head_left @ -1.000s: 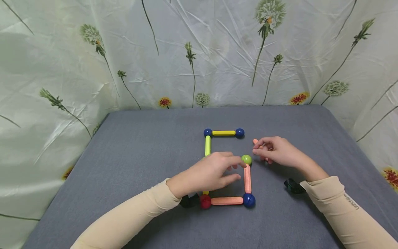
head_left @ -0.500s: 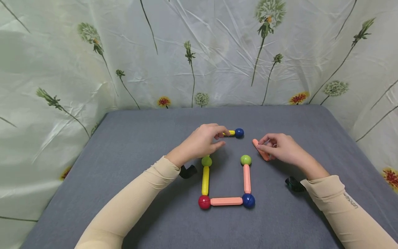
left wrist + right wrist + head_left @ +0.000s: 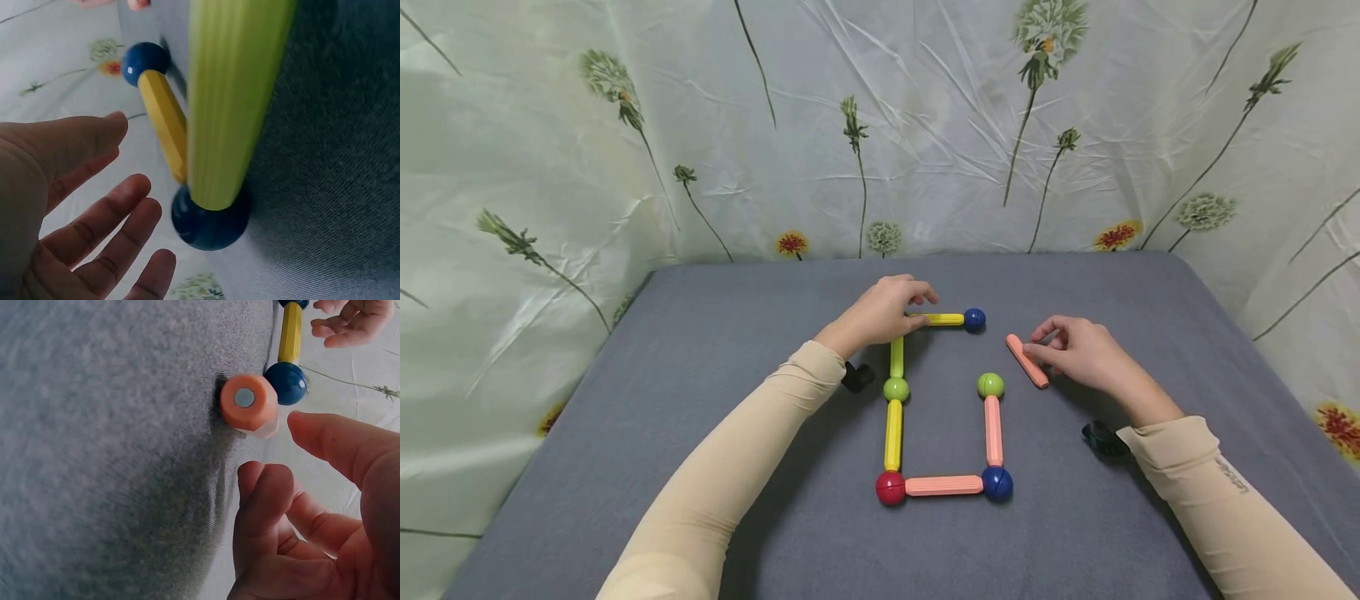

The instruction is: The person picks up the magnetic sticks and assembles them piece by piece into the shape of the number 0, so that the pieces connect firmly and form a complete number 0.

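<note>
On the cloth lies an open figure of magnetic rods and balls. From the red ball (image 3: 891, 488), a yellow rod (image 3: 892, 435), a green ball (image 3: 897, 389) and a lime rod (image 3: 897, 358) run back to a blue ball (image 3: 209, 219), which my left hand (image 3: 886, 312) hides in the head view. That hand hovers there with fingers spread, holding nothing. Another yellow rod (image 3: 945, 320) joins it to a second blue ball (image 3: 974, 320). My right hand (image 3: 1081, 354), loosely bent and holding nothing, is beside a loose salmon rod (image 3: 1027, 361).
The figure's front is a salmon rod (image 3: 943, 485) leading to a blue ball (image 3: 997, 483). From there another salmon rod (image 3: 993, 431) ends at a green ball (image 3: 990, 384). A flowered curtain (image 3: 737, 133) hangs behind the grey table (image 3: 760, 308).
My left hand has moved from over the middle of the figure back to its far left corner, uncovering the left side. The right hand has drawn slightly away from the loose salmon rod.
</note>
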The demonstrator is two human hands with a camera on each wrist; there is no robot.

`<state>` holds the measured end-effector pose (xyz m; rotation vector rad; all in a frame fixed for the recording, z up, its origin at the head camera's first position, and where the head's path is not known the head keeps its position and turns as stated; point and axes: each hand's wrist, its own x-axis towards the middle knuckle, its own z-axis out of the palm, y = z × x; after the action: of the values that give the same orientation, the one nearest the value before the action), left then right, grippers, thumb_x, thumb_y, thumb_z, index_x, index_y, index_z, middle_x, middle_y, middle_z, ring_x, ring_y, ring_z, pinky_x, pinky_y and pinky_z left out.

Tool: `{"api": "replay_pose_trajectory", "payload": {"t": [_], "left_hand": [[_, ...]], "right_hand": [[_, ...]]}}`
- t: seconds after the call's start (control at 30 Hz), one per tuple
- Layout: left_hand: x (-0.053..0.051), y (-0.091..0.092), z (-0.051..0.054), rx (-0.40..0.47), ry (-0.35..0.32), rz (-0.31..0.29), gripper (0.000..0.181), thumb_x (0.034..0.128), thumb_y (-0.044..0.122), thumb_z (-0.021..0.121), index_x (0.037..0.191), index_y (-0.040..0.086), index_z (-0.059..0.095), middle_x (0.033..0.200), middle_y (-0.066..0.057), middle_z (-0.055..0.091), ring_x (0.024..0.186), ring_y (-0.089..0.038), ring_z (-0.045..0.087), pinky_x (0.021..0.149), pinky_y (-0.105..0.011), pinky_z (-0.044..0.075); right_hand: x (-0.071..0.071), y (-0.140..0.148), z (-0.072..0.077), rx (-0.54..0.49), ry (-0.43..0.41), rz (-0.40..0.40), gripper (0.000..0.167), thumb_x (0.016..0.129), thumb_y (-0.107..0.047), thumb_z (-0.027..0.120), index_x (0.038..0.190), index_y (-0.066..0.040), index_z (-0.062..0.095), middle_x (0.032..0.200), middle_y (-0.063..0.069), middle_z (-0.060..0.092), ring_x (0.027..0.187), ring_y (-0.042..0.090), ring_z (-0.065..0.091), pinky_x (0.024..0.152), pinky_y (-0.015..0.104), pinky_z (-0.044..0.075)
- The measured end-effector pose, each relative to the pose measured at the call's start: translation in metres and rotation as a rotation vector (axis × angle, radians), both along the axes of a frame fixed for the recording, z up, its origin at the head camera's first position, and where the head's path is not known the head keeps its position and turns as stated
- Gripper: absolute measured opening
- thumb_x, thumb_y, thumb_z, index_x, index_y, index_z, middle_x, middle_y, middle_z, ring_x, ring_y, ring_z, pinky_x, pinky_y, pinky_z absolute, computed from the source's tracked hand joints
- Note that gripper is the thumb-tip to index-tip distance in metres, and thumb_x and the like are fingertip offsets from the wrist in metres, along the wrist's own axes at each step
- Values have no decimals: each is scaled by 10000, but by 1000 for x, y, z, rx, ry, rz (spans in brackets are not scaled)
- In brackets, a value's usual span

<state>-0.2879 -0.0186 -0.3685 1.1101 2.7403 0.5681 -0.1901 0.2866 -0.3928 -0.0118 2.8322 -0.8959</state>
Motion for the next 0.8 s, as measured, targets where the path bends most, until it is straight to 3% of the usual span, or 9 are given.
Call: {"api": "replay_pose_trajectory", "payload": {"t": [0.37, 0.8], "left_hand": [[-18, 7, -14, -39, -66, -19, 350, 1026, 196, 754, 1371, 143, 726, 1284, -94, 717, 1215, -250, 668, 1042, -401, 552], [-20, 9, -23, -7, -127, 10, 312, 1038, 150, 728, 1348, 157, 759, 1308, -84, 759, 1222, -237, 707, 1041, -382, 576]], "right_hand": [[-7, -6, -3, 30, -40, 13, 449, 988, -411, 754, 1155, 3, 716, 718, -2, 632, 635, 132, 544, 585, 280, 395], [-11, -10, -3, 55, -57, 0, 357, 977, -400, 747, 939, -46, 745, 647, -41, 583, 617, 121, 513, 580, 277, 383]]}}
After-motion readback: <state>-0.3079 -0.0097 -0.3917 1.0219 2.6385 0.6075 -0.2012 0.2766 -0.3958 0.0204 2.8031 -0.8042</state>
